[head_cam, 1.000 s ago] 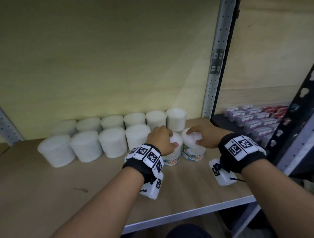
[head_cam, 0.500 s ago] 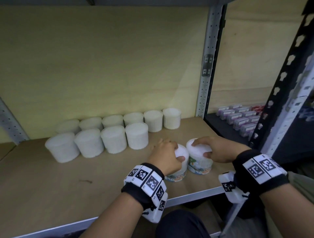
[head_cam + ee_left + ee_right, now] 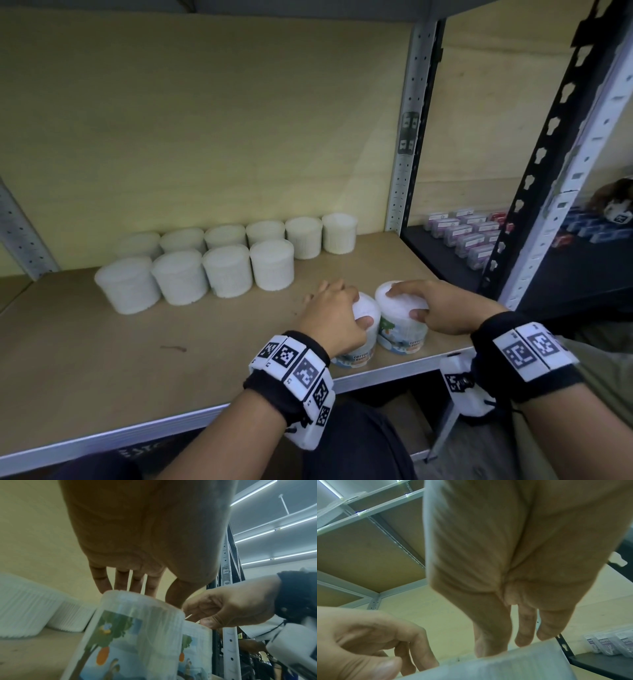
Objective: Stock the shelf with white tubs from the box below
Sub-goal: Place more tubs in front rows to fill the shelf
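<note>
Two white tubs with picture labels stand side by side near the front edge of the wooden shelf (image 3: 102,359). My left hand (image 3: 342,305) grips the left tub (image 3: 354,358) from above, fingers over its far side and thumb on the near rim. My right hand (image 3: 407,303) holds the right tub (image 3: 402,332) by its lid the same way. The left wrist view shows the left hand (image 3: 145,591) over its tub (image 3: 137,635), with the right hand (image 3: 231,604) beside it. In the right wrist view the right hand (image 3: 505,642) reaches over a tub lid (image 3: 505,666).
Two rows of plain white tubs (image 3: 226,270) stand at the back of the shelf, apart from the held pair. A perforated metal post (image 3: 407,137) bounds the shelf on the right. Beyond it, a dark shelf (image 3: 445,263) carries several small packets. Brown cardboard (image 3: 407,418) shows below the shelf.
Both hands have drawn their tubs away from the rows, toward the shelf's front edge. The head view has pulled back and now shows more of the right-hand rack.
</note>
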A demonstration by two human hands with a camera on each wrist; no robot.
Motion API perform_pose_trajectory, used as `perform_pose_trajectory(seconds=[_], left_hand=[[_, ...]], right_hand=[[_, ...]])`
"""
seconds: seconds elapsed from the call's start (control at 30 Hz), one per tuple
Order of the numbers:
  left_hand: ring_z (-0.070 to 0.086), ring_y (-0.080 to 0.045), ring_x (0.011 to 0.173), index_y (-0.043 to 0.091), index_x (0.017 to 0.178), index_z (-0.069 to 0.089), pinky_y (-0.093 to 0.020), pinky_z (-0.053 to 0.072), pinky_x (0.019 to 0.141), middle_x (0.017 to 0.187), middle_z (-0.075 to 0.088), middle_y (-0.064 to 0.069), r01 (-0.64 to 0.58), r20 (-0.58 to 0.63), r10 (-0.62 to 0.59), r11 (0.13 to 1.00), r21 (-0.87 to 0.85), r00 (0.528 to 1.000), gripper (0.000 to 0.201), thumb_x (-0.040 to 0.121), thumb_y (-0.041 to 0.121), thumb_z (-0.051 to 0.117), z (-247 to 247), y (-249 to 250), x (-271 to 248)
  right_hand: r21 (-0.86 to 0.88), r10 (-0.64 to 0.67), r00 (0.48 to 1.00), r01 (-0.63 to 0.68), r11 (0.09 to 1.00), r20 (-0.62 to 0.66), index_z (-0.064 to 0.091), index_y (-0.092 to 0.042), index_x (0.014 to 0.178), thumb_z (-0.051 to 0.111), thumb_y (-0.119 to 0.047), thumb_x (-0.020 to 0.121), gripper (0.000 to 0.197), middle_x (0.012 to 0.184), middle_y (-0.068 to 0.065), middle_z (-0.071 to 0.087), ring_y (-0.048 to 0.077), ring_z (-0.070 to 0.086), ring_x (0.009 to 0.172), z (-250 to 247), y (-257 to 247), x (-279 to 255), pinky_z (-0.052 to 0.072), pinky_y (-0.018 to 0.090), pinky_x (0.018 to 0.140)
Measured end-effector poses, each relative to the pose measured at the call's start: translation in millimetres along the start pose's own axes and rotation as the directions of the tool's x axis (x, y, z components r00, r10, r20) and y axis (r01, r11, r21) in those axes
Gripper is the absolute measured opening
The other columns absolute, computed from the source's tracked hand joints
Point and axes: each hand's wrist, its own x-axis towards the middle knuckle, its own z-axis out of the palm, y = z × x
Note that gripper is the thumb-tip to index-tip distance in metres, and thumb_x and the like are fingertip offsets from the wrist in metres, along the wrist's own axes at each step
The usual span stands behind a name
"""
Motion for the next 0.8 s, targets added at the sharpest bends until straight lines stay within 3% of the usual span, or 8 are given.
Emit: perform_pose_trajectory(seconds=[0.23,0.47,0.63,0.7,0.8], left_hand=[[0.031,-0.025,0.132,0.017,0.128,0.05,-0.043,0.028,0.109,0.132,0.043,-0.003,0.045,0.076,-0.04,0.996,-0.074,0.996,0.045,0.09,0.041,0.055,-6.3,0.2,3.3],[0.042,-0.021,0.127,0.015,0.129,0.052,-0.036,0.036,0.107,0.134,0.045,-0.003,0.031,-0.02,-0.035,0.983,-0.181,0.999,0.04,0.09,0.025,0.055,-27.6,-21.5,9.7],[0.046,-0.021,0.124,0.017,0.127,0.054,-0.041,0.04,0.106,0.129,0.049,-0.003,0.083,-0.066,-0.095,0.982,-0.167,0.993,0.041,0.087,0.026,0.057,-53.4,-59.5,11.4],[0.049,-0.019,0.121,0.018,0.126,0.055,-0.039,0.042,0.105,0.127,0.051,-0.003,0.107,-0.092,-0.124,0.979,-0.176,0.988,0.04,0.087,0.028,0.059,-64.7,-77.8,12.7],[0.051,-0.018,0.118,0.018,0.125,0.056,-0.031,0.043,0.1,0.127,0.052,-0.002,0.162,-0.114,-0.181,0.974,-0.161,0.977,0.04,0.087,0.03,0.06,-80.7,-107.4,18.2]], right_hand=[[0.0,-0.002,1.0,0.002,1.0,0.013,0.045,-0.034,0.139,0.058,-0.015,0.091,0.053,0.15,-0.009,0.039,0.015,0.038,0.138,-7.9,-4.0,-0.3,0.029,0.028,0.116],[0.05,-0.072,0.988,0.079,0.996,-0.133,0.056,-0.025,0.131,0.061,-0.018,0.09,0.041,0.14,-0.003,0.054,0.014,0.049,0.13,-22.3,-33.0,12.6,0.038,0.023,0.103],[0.158,-0.126,0.962,0.167,0.973,-0.243,0.065,-0.018,0.118,0.063,-0.014,0.089,0.029,0.119,-0.002,0.066,0.011,0.062,0.1,-23.5,-75.0,35.4,0.049,0.026,0.095],[0.158,-0.154,0.951,0.201,0.967,-0.268,0.065,-0.018,0.117,0.062,-0.015,0.09,0.027,0.113,-0.004,0.065,0.009,0.06,0.093,-24.7,-95.4,45.6,0.044,0.019,0.085],[0.155,-0.18,0.94,0.232,0.96,-0.291,0.065,-0.018,0.117,0.061,-0.02,0.09,0.028,0.114,-0.002,0.065,0.01,0.057,0.09,-26.2,-123.4,67.5,0.042,0.019,0.082]])
